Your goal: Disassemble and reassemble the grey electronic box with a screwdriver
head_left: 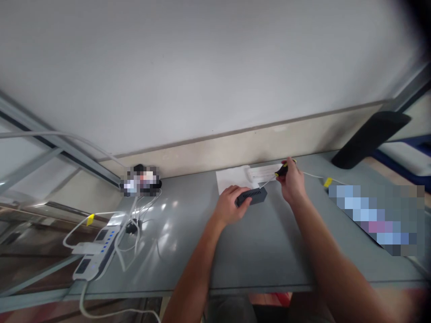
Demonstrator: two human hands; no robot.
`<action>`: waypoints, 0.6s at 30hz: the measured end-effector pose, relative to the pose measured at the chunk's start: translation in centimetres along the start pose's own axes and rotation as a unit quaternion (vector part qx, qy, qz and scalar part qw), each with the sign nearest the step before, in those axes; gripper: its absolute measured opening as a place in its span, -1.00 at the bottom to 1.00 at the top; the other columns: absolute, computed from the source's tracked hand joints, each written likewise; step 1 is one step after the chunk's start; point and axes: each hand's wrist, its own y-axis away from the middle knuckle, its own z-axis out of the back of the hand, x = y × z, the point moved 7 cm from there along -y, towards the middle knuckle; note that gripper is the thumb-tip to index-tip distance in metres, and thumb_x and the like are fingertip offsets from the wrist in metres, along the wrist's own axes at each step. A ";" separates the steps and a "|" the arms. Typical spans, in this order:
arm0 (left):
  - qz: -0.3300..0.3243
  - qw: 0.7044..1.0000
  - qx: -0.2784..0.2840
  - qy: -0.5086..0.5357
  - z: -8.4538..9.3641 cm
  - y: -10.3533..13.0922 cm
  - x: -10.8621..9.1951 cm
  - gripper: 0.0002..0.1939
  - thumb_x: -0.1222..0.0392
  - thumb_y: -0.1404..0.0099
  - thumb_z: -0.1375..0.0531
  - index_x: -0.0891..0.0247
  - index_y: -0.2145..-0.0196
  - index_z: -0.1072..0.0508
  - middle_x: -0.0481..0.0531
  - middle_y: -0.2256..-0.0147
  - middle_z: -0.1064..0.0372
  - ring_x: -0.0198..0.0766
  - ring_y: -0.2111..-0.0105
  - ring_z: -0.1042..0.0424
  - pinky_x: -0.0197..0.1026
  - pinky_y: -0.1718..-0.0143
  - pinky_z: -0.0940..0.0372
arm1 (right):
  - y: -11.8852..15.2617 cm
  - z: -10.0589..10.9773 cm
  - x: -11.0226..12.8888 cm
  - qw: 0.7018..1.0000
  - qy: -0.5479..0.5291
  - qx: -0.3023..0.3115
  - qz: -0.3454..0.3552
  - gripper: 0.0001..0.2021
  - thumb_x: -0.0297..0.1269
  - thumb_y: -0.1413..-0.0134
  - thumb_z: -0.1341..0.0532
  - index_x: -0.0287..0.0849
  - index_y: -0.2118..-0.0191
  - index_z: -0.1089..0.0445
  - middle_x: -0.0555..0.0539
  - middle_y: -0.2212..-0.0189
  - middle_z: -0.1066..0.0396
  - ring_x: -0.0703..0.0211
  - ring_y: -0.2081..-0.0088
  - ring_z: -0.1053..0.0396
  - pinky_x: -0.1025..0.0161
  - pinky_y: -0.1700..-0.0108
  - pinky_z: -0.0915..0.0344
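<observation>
A dark box-like device (256, 195) with a row of slots stands on the grey table, gripped at its left end by my left hand (233, 204). My right hand (292, 179) is wrapped round the black and yellow handle of a screwdriver (282, 170). The screwdriver's thin shaft slants down to the left, and its tip is near the top rear edge of the device; whether they touch is too small to tell. Behind the device lie white paper (229, 178) and a pale flat item (264, 173).
A white power strip (97, 255) with tangled cables is at the left. Blurred-out items (143, 181) sit at the back left. A black cylindrical object (370, 139) stands at the back right, near a pixelated flat device (373, 220). A wall rises behind the table (256, 251).
</observation>
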 end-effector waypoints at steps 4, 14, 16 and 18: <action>-0.002 1.000 -0.001 0.003 0.0 -0.1 0.1 -0.73 0.07 -0.44 -0.18 0.17 -0.02 -0.52 0.12 0.13 -0.54 -0.09 0.09 -0.48 -0.01 -0.04 -0.38 | -0.4 -0.1 -1.4 0.998 -0.011 0.016 -0.052 -0.70 0.02 -0.06 -0.31 -0.13 0.35 -0.42 0.14 0.62 -0.20 0.41 0.66 -0.09 0.43 0.63 -0.15; 0.006 1.000 0.010 0.020 0.5 0.0 0.3 -0.70 0.03 -0.49 -0.12 0.19 -0.01 -0.52 0.13 0.11 -0.52 -0.09 0.07 -0.47 -0.02 -0.06 -0.37 | -0.5 0.1 -0.9 0.999 -0.018 0.011 -0.040 -0.78 -0.09 -0.16 -0.22 -0.14 0.36 -0.42 0.16 0.66 -0.19 0.42 0.69 -0.08 0.45 0.66 -0.14; 0.020 0.999 0.010 0.029 0.8 0.1 0.5 -0.66 0.03 -0.54 -0.03 0.18 0.00 -0.53 0.12 0.12 -0.51 -0.11 0.06 -0.47 -0.03 -0.06 -0.36 | -0.5 0.1 -0.9 0.999 -0.016 0.004 -0.047 -0.78 -0.11 -0.16 -0.21 -0.14 0.36 -0.42 0.16 0.67 -0.19 0.42 0.70 -0.07 0.45 0.66 -0.14; 0.032 0.999 -0.001 0.032 1.3 0.1 0.9 -0.60 0.03 -0.58 0.06 0.18 0.01 -0.54 0.12 0.13 -0.51 -0.12 0.06 -0.47 -0.04 -0.07 -0.35 | -0.5 0.1 -1.0 0.999 -0.016 0.002 -0.050 -0.79 -0.12 -0.17 -0.20 -0.14 0.36 -0.42 0.16 0.67 -0.19 0.42 0.70 -0.06 0.46 0.67 -0.14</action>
